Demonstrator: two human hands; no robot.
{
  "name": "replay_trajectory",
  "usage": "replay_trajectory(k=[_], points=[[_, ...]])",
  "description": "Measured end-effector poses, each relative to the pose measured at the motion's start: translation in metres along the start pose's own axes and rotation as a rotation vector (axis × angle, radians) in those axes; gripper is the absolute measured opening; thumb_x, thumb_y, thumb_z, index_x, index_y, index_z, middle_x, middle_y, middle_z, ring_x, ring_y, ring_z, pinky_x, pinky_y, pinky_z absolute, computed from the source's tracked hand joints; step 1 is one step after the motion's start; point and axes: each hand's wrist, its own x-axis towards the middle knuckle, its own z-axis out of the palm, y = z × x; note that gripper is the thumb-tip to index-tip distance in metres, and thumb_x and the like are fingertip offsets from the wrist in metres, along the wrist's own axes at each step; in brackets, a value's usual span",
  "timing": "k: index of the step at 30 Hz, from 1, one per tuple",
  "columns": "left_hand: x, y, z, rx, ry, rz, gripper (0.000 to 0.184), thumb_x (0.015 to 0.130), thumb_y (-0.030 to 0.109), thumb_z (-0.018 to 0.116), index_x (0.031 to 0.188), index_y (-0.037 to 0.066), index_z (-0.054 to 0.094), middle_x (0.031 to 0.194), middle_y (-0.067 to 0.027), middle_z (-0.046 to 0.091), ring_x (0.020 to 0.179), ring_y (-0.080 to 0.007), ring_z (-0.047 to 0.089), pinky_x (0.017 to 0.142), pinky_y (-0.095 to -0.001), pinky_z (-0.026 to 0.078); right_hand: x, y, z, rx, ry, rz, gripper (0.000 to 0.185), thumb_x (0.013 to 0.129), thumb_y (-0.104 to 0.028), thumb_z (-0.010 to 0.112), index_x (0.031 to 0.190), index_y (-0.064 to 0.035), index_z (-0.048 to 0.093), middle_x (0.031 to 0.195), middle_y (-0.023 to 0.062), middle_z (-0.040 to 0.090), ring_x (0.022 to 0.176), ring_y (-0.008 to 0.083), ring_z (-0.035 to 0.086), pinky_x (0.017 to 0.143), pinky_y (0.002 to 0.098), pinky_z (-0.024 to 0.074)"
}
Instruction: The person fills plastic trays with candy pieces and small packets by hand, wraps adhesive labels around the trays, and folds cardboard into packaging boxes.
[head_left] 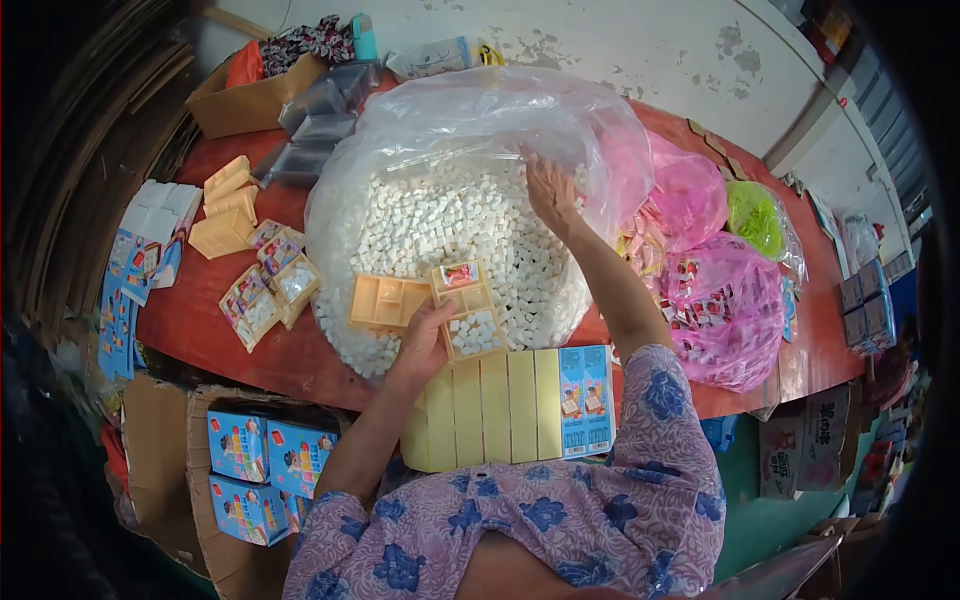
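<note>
My left hand (426, 340) grips a cream plastic compartment tray (478, 343). White cubes lie in its near compartment, and a small red-and-white packet (460, 275) sits in the far one. A second cream tray (378, 301), with nothing in its visible compartments, rests on the white cubes just left of it. Both are over a large clear plastic bag (450, 110) spread open around a heap of small white cubes (440, 215) that look like marshmallows. At the heap's far right side, my right hand (553, 192) lies with fingers stretched against the bag's inner side.
Filled trays (250, 305) and stacked cream trays (228, 205) stand at left on the red table (190, 320). Pink bags (725, 320) of packets lie at right. Flat printed cartons (585, 400) are before me; blue boxes (240, 445) fill a cardboard box at lower left.
</note>
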Motion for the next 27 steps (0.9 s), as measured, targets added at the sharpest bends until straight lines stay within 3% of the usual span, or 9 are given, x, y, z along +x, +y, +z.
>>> replay_trajectory(k=[6, 9, 13, 14, 16, 19, 22, 24, 27], points=[[0.003, 0.000, -0.003, -0.003, 0.035, 0.023, 0.029, 0.085, 0.008, 0.043, 0.114, 0.004, 0.043, 0.108, -0.0089, 0.053, 0.097, -0.0201, 0.054, 0.084, -0.0358, 0.045, -0.001, 0.012, 0.027, -0.159, -0.121, -0.039, 0.014, 0.070, -0.010, 0.052, 0.077, -0.0096, 0.063, 0.085, 0.0068, 0.057, 0.079, 0.0214, 0.052, 0.062, 0.0338, 0.0391], [0.006, 0.004, 0.002, -0.026, -0.002, 0.030, 0.030, 0.086, 0.012, 0.042, 0.116, 0.006, 0.041, 0.111, -0.0094, 0.051, 0.100, -0.0214, 0.052, 0.086, -0.0381, 0.043, 0.003, 0.004, 0.000, -0.190, -0.103, -0.114, 0.011, 0.069, -0.010, 0.052, 0.072, -0.0106, 0.063, 0.086, 0.0066, 0.057, 0.081, 0.0207, 0.052, 0.063, 0.0342, 0.0393], [0.012, 0.000, 0.004, -0.076, 0.001, 0.036, 0.033, 0.087, 0.018, 0.042, 0.119, 0.008, 0.039, 0.116, -0.0103, 0.047, 0.106, -0.0236, 0.048, 0.089, -0.0423, 0.040, -0.016, 0.013, -0.037, -0.344, 0.000, -0.174, 0.006, 0.066, -0.009, 0.055, 0.064, -0.0108, 0.061, 0.072, 0.0059, 0.060, 0.072, 0.0213, 0.055, 0.057, 0.0316, 0.0410], [0.014, -0.003, 0.001, -0.093, 0.015, 0.043, 0.034, 0.087, 0.019, 0.042, 0.119, 0.008, 0.039, 0.117, -0.0104, 0.046, 0.107, -0.0241, 0.046, 0.089, -0.0434, 0.039, -0.020, 0.000, -0.101, -0.265, -0.073, -0.168, 0.005, 0.065, -0.008, 0.056, 0.064, -0.0106, 0.060, 0.067, 0.0057, 0.060, 0.068, 0.0213, 0.056, 0.055, 0.0308, 0.0415], [0.021, -0.009, -0.007, -0.173, 0.034, 0.011, 0.036, 0.088, 0.024, 0.039, 0.121, 0.008, 0.037, 0.117, -0.0102, 0.046, 0.108, -0.0245, 0.046, 0.091, -0.0429, 0.037, -0.031, 0.004, -0.143, -0.126, -0.102, -0.112, 0.008, 0.073, -0.012, 0.055, 0.075, -0.0059, 0.060, 0.069, 0.0090, 0.058, 0.064, 0.0194, 0.056, 0.054, 0.0315, 0.0439], [0.022, -0.014, -0.002, -0.218, 0.038, 0.028, 0.042, 0.090, 0.034, 0.033, 0.122, 0.007, 0.036, 0.117, -0.0100, 0.047, 0.108, -0.0251, 0.045, 0.092, -0.0417, 0.036, -0.051, 0.006, -0.178, 0.597, -0.185, 0.139, 0.009, 0.073, -0.014, 0.058, 0.074, -0.0048, 0.056, 0.063, 0.0060, 0.058, 0.059, 0.0180, 0.054, 0.051, 0.0273, 0.0425], [0.020, -0.015, 0.009, -0.202, 0.025, 0.078, 0.047, 0.090, 0.041, 0.026, 0.123, 0.008, 0.036, 0.120, -0.0093, 0.045, 0.111, -0.0249, 0.043, 0.094, -0.0413, 0.033, -0.092, -0.021, -0.191, 1.471, -0.450, 0.423, 0.020, 0.079, -0.020, 0.057, 0.087, -0.0023, 0.053, 0.067, 0.0034, 0.055, 0.055, 0.0134, 0.052, 0.050, 0.0259, 0.0423], [0.014, -0.015, 0.017, -0.197, 0.006, 0.094, 0.050, 0.090, 0.044, 0.023, 0.123, 0.009, 0.036, 0.121, -0.0090, 0.045, 0.112, -0.0246, 0.042, 0.094, -0.0413, 0.032, -0.121, -0.040, -0.173, 1.692, -0.570, 0.439, 0.026, 0.081, -0.019, 0.056, 0.097, -0.0004, 0.048, 0.069, 0.0012, 0.052, 0.053, 0.0088, 0.049, 0.048, 0.0234, 0.0424], [0.005, -0.012, 0.025, -0.202, -0.009, 0.092, 0.051, 0.089, 0.046, 0.022, 0.122, 0.009, 0.037, 0.120, -0.0089, 0.045, 0.110, -0.0242, 0.043, 0.094, -0.0411, 0.033, -0.144, -0.063, -0.155, 1.767, -0.708, 0.554, 0.027, 0.081, -0.016, 0.056, 0.097, 0.0022, 0.045, 0.067, 0.0025, 0.051, 0.053, 0.0067, 0.048, 0.045, 0.0192, 0.0428]])
